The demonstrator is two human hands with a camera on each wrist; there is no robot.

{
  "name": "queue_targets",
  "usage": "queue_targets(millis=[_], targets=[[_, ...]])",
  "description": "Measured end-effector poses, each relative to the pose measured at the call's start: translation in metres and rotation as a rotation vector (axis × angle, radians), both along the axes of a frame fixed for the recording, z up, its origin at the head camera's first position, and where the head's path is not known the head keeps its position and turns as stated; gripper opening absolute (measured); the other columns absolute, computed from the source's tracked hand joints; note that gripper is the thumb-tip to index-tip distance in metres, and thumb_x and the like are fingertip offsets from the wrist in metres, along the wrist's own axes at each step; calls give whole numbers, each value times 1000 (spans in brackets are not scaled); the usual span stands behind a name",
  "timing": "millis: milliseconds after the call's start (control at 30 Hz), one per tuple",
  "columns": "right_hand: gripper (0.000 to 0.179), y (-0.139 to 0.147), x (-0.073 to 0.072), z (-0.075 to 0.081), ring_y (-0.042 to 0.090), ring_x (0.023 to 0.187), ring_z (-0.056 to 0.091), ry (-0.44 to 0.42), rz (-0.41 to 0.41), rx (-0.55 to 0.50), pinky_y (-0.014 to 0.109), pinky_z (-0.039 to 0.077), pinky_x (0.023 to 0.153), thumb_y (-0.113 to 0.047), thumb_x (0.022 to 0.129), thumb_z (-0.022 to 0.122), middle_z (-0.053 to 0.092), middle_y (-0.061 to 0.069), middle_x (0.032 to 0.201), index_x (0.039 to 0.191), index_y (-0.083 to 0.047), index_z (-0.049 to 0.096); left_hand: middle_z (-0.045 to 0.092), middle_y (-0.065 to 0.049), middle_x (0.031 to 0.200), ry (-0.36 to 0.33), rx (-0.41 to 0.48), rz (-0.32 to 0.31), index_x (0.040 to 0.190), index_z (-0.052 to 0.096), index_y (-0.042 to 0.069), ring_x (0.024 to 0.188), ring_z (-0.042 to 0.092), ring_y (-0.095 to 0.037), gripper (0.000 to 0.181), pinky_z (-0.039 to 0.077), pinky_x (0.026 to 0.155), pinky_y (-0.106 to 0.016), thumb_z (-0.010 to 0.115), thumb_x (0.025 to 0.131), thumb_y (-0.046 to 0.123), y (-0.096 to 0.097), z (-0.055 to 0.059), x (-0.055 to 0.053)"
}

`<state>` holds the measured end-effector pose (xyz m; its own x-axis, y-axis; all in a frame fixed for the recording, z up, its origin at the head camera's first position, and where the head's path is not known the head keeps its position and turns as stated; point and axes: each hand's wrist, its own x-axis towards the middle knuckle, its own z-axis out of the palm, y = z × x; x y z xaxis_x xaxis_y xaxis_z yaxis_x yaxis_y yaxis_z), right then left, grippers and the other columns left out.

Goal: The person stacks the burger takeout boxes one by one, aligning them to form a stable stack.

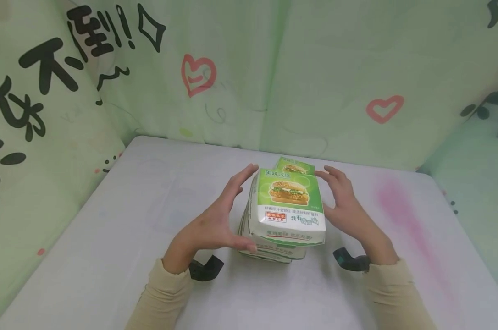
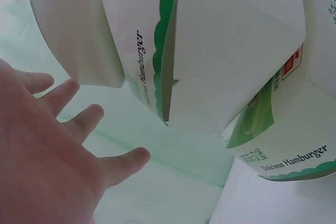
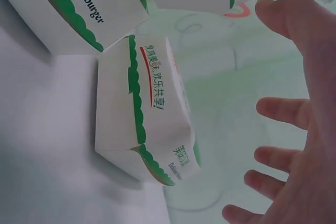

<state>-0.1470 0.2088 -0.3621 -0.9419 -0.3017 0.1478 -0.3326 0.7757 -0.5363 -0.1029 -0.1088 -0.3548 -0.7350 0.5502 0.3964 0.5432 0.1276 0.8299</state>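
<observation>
Printed green cloth [image 1: 335, 68] hangs behind the stack, cut off by the frame edges. Under the stack lies a smooth, pale table [image 1: 183, 192]. The stack [image 1: 292, 220] itself is boxy folded card; its lower boxes are mostly covered, so their number cannot be told. Two beige fabric sleeves [image 1: 162, 293], cropped, flank its near side. One separate burger box [image 1: 296, 164] stands behind it, partly hidden. Left of the stack, the left hand [image 1: 216, 222] has fingers spread wide; right of it, the right hand [image 1: 348, 201] likewise. Whether either touches it is unclear.
</observation>
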Motion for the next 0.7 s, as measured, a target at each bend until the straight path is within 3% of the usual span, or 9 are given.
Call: queue_targets(millis=[200,433,600,700], targets=[[77,-2,-7,-10,47,149,6,-22,-8,-23,81,21,104,-26,85,74,8,17,165,150,-11,36,10,6,165,-8,14,-19,159,5,27,152,11,-13,130,21,122,-53,90,62,25,5,2,0],[73,-1,-12,-20,42,151,7,12,69,-81,82,20,103,-25,84,75,14,16,164,148,-15,41,15,10,162,-27,19,-22,159,7,32,151,15,-12,118,22,120,-58,83,70,49,10,1,-1],[69,-2,-11,-25,43,150,8,-5,75,-104,82,18,103,-24,87,72,17,19,162,149,-18,42,16,10,162,-28,20,-15,159,9,31,151,18,-12,115,23,121,-54,83,70,32,11,0,-1],[67,-2,-11,-28,44,149,10,-28,59,-112,81,19,104,-23,89,70,17,21,161,150,-18,41,17,9,162,-19,23,-18,159,9,30,151,19,-13,113,25,121,-51,82,72,31,11,-1,-1]])
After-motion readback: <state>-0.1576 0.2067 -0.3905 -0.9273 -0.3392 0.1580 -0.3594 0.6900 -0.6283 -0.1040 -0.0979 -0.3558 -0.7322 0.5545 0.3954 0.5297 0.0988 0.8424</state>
